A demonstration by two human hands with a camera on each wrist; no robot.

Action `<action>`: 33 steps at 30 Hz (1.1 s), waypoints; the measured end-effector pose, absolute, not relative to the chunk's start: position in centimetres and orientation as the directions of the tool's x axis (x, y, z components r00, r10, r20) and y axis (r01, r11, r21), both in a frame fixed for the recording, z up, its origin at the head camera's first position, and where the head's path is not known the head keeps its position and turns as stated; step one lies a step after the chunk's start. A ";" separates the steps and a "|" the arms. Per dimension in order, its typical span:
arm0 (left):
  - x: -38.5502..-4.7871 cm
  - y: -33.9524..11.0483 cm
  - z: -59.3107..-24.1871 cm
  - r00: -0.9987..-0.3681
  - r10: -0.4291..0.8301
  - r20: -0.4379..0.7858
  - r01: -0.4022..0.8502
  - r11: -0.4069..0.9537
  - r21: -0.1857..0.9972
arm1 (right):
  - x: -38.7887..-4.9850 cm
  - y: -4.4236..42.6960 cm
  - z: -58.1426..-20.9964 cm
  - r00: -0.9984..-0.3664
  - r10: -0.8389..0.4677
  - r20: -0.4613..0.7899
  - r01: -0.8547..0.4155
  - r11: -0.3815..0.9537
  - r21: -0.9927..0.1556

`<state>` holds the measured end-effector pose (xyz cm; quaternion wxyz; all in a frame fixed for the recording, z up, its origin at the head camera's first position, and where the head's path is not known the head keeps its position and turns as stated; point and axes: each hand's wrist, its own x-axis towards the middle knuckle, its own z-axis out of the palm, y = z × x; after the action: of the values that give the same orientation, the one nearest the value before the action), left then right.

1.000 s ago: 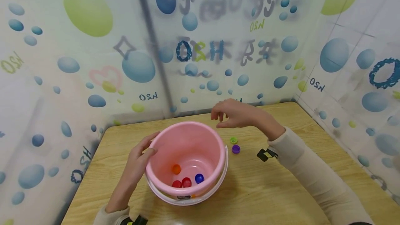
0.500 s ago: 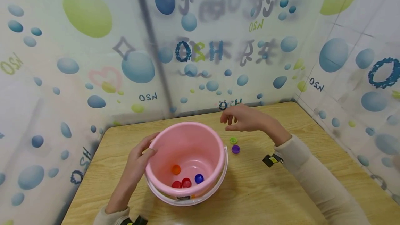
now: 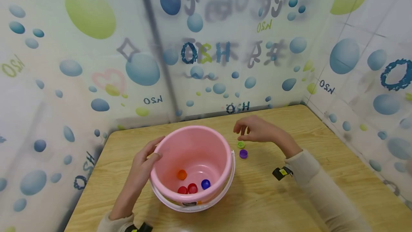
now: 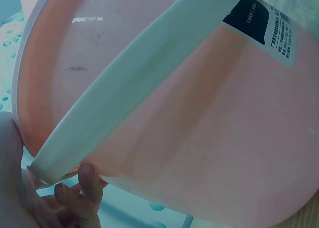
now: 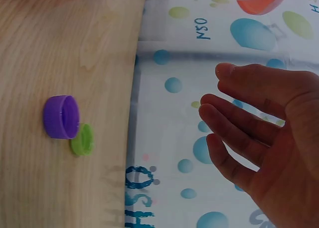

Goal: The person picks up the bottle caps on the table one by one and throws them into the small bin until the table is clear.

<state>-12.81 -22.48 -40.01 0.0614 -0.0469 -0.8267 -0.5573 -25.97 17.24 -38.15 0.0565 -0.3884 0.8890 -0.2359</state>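
Note:
A pink bucket [image 3: 193, 142] stands on the table, and my left hand [image 3: 143, 167] grips its rim on the left side. In the left wrist view, fingers [image 4: 87, 188] curl below the white bucket handle [image 4: 134, 83]. Inside the bucket lie an orange cap [image 3: 181, 174], two red caps [image 3: 192, 188] and a blue cap [image 3: 205, 184]. My right hand [image 3: 257, 129] hovers right of the bucket with loosely bent fingers and nothing in them. Just below it, on the table, are a green cap [image 3: 241, 145] and a purple cap [image 5: 62, 116], side by side.
The wooden table [image 3: 273, 196] reaches back to a patterned curtain [image 3: 206, 81] with blue and green drops. Another stretch of curtain [image 3: 370, 92] runs along the right edge. A printed label [image 4: 269, 28] is on the bucket's outer wall.
My right hand has moved right and down from beside the bucket's far rim to above the green cap. The left hand and bucket stay put.

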 end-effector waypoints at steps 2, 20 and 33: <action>-12.8 -22.5 -40.1 -0.988 0.010 0.152 0.145 0.371 0.917 | -26.1 17.4 -38.8 -0.692 -0.717 0.088 -0.661 0.580 -0.476; -12.9 -22.4 -40.1 -0.987 0.011 0.159 0.152 0.363 0.919 | -26.1 18.3 -43.8 -0.747 -0.664 0.040 -0.564 0.600 -0.568; -12.8 -22.4 -39.9 -0.989 0.013 0.147 0.141 0.372 0.917 | -25.7 18.6 -45.7 -0.811 -0.585 0.034 -0.485 0.637 -0.600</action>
<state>-12.76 -22.40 -39.92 0.0574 -0.0464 -0.8263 -0.5584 -25.70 18.56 -45.71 0.0818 -0.2967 0.9009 -0.3060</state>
